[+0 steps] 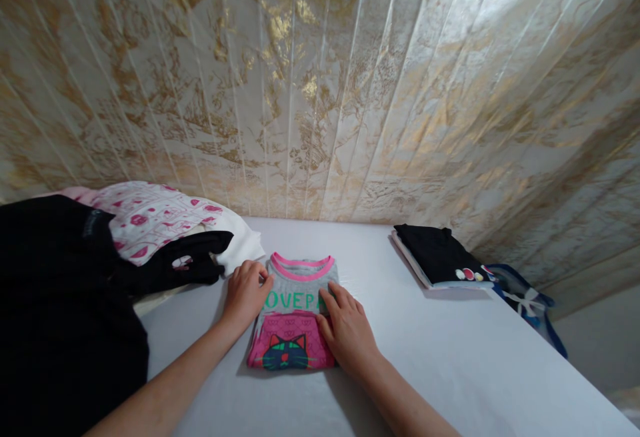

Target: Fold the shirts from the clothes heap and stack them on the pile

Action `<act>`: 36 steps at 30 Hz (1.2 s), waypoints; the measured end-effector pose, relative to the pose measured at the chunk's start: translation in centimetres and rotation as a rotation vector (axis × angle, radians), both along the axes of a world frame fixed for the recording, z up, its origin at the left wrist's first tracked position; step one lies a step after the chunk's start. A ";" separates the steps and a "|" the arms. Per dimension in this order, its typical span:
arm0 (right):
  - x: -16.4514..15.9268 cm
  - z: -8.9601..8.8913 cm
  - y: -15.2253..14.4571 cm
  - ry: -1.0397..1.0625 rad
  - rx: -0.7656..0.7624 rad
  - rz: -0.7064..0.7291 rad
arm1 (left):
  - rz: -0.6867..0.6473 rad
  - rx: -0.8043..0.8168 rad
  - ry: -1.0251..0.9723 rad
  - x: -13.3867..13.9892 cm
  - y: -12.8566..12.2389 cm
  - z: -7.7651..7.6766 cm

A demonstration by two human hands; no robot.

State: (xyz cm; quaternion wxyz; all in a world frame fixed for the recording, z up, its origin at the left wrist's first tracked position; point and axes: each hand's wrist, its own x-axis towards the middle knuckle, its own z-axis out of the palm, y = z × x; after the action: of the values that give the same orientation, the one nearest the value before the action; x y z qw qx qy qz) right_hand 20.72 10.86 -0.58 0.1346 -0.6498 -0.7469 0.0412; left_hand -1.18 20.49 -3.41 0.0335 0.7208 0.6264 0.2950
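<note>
A folded grey and pink T-shirt (295, 340) lies on the white table in front of me, its pink-trimmed neckline facing away. Green lettering and a dark cat print show on its front. My left hand (249, 293) rests along the shirt's upper left edge, fingers loosely bent and the tips touching the cloth. On the opposite side, my right hand (347, 323) lies over the right edge with its fingers apart, covering part of the lettering. Neither hand lifts the shirt.
Loose clothes are heaped at the left: a large black garment (60, 317), a white garment with pink prints (150, 213) and a smaller black piece (175, 265). A folded stack with a black garment (435, 250) on top sits far right. Beside it is a blue-edged clear bag (530, 303). A patterned curtain (320, 90) hangs behind the table (425, 357).
</note>
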 end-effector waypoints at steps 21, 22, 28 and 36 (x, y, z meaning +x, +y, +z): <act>0.1 -0.1 0.0 -0.002 0.002 0.006 | 0.002 -0.033 0.003 -0.2 0.1 0.1; 0.1 -0.1 0.0 -0.001 0.002 0.006 | 0.000 -0.032 0.004 -0.2 0.2 0.0; 0.1 -0.1 0.0 -0.003 0.010 0.006 | -0.016 -0.040 0.036 -0.4 0.3 -0.1; 0.1 -0.1 0.0 -0.006 0.011 0.007 | -0.028 -0.044 -0.028 -0.4 0.3 -0.2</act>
State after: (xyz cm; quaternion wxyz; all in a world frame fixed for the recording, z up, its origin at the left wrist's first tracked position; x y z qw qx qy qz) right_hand 20.79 10.81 -0.66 0.1357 -0.6467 -0.7497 0.0357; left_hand -1.62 20.76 -3.57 0.0622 0.7245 0.6219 0.2906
